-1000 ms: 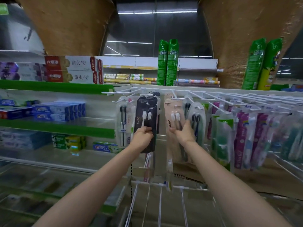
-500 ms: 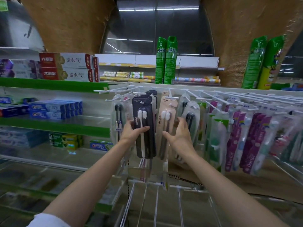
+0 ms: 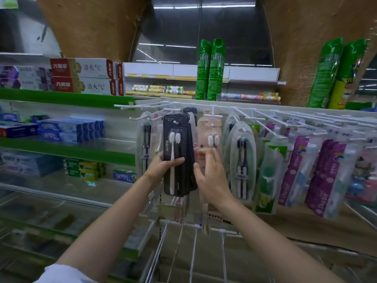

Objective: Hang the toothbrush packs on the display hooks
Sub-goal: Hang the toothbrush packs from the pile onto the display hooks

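A stack of black AUBO toothbrush packs point(image 3: 177, 144) hangs on a white display hook point(image 3: 177, 121). My left hand point(image 3: 163, 167) grips the stack's lower left edge, thumb across the front. Just to the right, a beige toothbrush pack point(image 3: 210, 129) hangs on its own hook point(image 3: 213, 115). My right hand point(image 3: 211, 176) is in front of that pack's lower half with its fingers loosely apart and blurred. Whether it touches the pack is unclear, and the pack's lower part is hidden behind it.
Clear blister toothbrush packs point(image 3: 241, 158) and purple packs point(image 3: 293, 170) hang on hooks to the right. Bare white hooks point(image 3: 138, 106) jut out at upper left. Green shelves point(image 3: 67, 152) with toothpaste boxes stand left. White wire rods point(image 3: 193, 254) run below my arms.
Both packs went up onto the hooks. My right hand slid down and left off the beige pack's top, toward the black stack. My left hand still holds the black packs.
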{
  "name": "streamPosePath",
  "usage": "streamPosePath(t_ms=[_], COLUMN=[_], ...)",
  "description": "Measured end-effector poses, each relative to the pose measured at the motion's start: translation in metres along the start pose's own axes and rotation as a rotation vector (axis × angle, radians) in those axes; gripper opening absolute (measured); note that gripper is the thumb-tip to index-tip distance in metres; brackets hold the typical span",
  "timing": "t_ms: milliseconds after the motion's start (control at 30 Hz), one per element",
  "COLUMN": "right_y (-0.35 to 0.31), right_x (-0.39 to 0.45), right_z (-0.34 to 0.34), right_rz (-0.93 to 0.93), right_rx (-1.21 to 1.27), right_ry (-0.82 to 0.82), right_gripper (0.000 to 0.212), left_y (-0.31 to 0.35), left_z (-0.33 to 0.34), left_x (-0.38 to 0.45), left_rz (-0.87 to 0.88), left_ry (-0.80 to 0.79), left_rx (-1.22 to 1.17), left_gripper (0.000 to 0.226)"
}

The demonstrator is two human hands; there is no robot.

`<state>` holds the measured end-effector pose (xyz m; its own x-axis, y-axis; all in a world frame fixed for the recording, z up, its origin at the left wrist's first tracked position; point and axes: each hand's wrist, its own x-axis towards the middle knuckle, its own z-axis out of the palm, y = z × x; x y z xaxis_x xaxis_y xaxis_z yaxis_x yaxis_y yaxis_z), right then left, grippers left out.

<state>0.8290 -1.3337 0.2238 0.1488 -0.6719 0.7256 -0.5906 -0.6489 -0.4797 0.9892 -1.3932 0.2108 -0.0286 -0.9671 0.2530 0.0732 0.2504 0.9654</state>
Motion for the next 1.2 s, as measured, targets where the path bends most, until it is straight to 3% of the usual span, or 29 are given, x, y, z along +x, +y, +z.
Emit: streamPosePath(t_ms=[100, 233, 333, 433, 533, 633, 767, 933, 1067, 1200], right_y=[-0.007, -0.020, -0.024, -0.029, -0.033, -0.032, -0.035, -0.031, -0.028, -0.024], right_x=[0.001, 0.009, 0.013, 0.013, 0.012, 0.013, 0.024, 0.037, 0.052, 0.070], right_z=[0.014, 0.037, 0.058, 0.073, 0.086, 0.102, 0.115, 0.115, 0.105, 0.106], right_rz=[0.096, 0.323, 0.447, 0.463, 0.458, 0.478, 0.496, 0.566, 0.574, 0.638], right_rx=[0.066, 0.162, 0.277, 0.416, 0.443, 0.333, 0.193, 0.204, 0.139, 0.187], right_ry=[-0.092, -0.235, -0.189, -0.164, -0.168, -0.189, -0.056, 0.031, 0.048, 0.152], right_gripper=[0.033, 0.066, 0.075, 0.075, 0.075, 0.079, 0.080, 0.081, 0.094, 0.073], left_y=[-0.001, -0.008, -0.010, 0.000, 0.022, 0.060, 0.101, 0.102, 0.099, 0.095], left_z=[-0.010, -0.019, -0.032, -0.053, -0.081, -0.109, -0.124, -0.128, -0.128, -0.128], left_x=[-0.004, -0.005, -0.004, -0.005, -0.002, 0.002, 0.010, 0.017, 0.019, 0.019], left_rz=[-0.048, -0.119, -0.105, -0.081, -0.041, 0.010, 0.074, 0.108, 0.135, 0.162], left_ry=[-0.106, -0.209, -0.210, -0.199, -0.145, -0.175, -0.207, -0.244, -0.255, -0.254], left_rx=[-0.002, 0.011, 0.065, 0.171, 0.316, 0.555, 0.861, 0.952, 0.937, 0.957], left_gripper=[0.052, 0.033, 0.029, 0.044, 0.033, 0.058, 0.041, 0.042, 0.041, 0.037])
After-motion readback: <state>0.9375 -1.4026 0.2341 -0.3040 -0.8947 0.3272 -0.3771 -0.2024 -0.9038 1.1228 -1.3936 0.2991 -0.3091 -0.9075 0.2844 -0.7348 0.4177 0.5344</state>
